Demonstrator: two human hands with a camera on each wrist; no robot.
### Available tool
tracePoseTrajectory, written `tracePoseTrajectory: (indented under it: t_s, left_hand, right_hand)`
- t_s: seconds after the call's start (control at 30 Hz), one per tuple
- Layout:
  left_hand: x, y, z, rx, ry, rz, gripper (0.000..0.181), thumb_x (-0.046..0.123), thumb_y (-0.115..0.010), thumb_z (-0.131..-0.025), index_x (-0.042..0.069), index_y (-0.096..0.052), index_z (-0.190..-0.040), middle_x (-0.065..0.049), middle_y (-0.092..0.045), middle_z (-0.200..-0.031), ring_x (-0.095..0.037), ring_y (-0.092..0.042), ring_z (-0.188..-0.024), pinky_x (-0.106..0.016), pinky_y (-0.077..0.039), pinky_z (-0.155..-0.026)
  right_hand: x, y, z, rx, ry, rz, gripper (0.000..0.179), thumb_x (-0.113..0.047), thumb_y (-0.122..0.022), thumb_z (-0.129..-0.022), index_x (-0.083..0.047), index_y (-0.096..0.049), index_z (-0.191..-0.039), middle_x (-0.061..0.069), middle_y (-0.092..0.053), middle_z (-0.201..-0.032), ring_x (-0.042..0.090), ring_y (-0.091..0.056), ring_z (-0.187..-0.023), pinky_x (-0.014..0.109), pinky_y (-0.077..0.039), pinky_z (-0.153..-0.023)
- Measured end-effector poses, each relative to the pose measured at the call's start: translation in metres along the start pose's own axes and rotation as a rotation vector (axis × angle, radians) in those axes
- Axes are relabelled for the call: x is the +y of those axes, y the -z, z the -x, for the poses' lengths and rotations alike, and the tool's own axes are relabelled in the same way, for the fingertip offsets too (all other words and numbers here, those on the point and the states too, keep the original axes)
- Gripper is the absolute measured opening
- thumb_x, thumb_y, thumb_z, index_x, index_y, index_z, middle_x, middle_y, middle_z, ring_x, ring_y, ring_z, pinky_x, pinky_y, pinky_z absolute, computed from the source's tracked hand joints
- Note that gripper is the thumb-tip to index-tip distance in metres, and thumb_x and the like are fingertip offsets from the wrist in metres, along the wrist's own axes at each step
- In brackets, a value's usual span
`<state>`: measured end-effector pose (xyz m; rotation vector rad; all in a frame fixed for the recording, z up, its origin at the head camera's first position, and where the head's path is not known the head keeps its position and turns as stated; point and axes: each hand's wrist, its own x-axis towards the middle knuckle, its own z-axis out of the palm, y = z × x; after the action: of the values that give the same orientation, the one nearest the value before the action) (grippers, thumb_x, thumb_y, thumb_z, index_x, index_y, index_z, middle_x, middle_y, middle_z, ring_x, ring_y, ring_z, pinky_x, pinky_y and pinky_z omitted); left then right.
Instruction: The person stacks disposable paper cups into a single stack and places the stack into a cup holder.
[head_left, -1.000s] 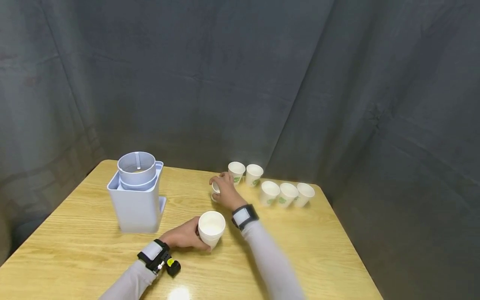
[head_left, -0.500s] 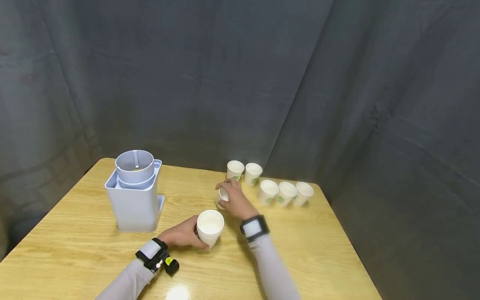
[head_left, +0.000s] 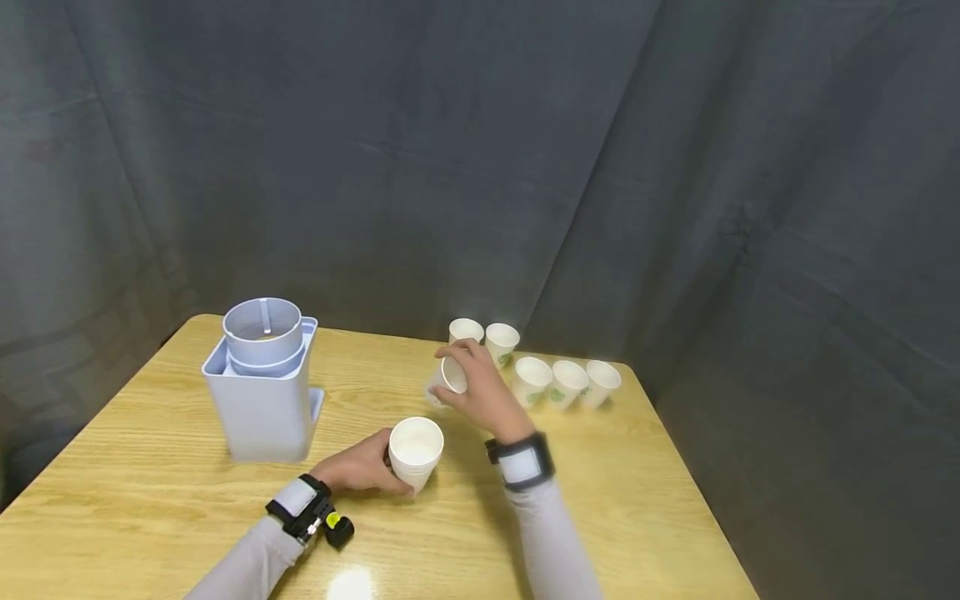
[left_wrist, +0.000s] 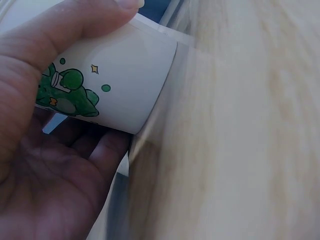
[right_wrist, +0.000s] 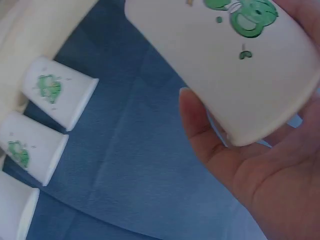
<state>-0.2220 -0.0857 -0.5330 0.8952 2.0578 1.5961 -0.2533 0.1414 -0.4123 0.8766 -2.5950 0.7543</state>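
Note:
My left hand (head_left: 362, 465) grips a short stack of white paper cups (head_left: 415, 458) from its left side, several rims showing below the top one. In the left wrist view the thumb lies across the outer cup (left_wrist: 135, 65), which carries a green cartoon print, and its base is close to the wood. Farther back, my right hand (head_left: 483, 392) holds a single white paper cup (head_left: 438, 387) by its rim end, tilted with the mouth toward the palm. The right wrist view shows this cup (right_wrist: 225, 70) between thumb and fingers, with the same green print.
Two upright paper cups (head_left: 502, 343) stand at the table's back edge, and three more cups (head_left: 567, 385) form a row right of them. On the left is a pale square container (head_left: 262, 421) with a round cylinder (head_left: 264, 343) set in its top. Dark curtains (head_left: 420, 167) surround the wooden table (head_left: 637, 500).
The right hand has moved slightly right with its cup, which now tilts more and looks lifted. The left hand keeps its hold on the stack. The head view has shifted a little.

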Motion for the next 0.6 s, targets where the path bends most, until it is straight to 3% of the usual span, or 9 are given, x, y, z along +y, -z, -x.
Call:
tracePoseTrajectory:
  t_s: [0.33,0.6]
  left_hand:
    - [-0.001,0.0,-0.001,-0.004,-0.001,0.014,0.071,0.013,-0.089,-0.072,0.007,-0.056,-0.135,-0.005,-0.067,-0.123,-0.02,-0.061,-0.115,-0.038,-0.042,-0.105]
    - [-0.001,0.001,-0.001,-0.03,0.0,0.012,0.065,0.013,-0.088,-0.073,0.01,-0.057,-0.13,-0.005,-0.067,-0.119,-0.023,-0.063,-0.11,-0.035,-0.046,-0.1]
  right_hand:
    - [-0.03,0.023,0.01,0.098,0.086,-0.052,0.043,-0.034,-0.08,-0.088,-0.015,-0.063,-0.123,0.0,-0.056,-0.121,0.017,-0.054,-0.115,0.037,-0.049,-0.099]
    - [-0.046,0.028,0.017,0.043,0.124,-0.132,0.026,-0.029,-0.071,-0.093,-0.016,-0.063,-0.114,-0.004,-0.057,-0.114,0.014,-0.057,-0.102,0.028,-0.053,-0.077]
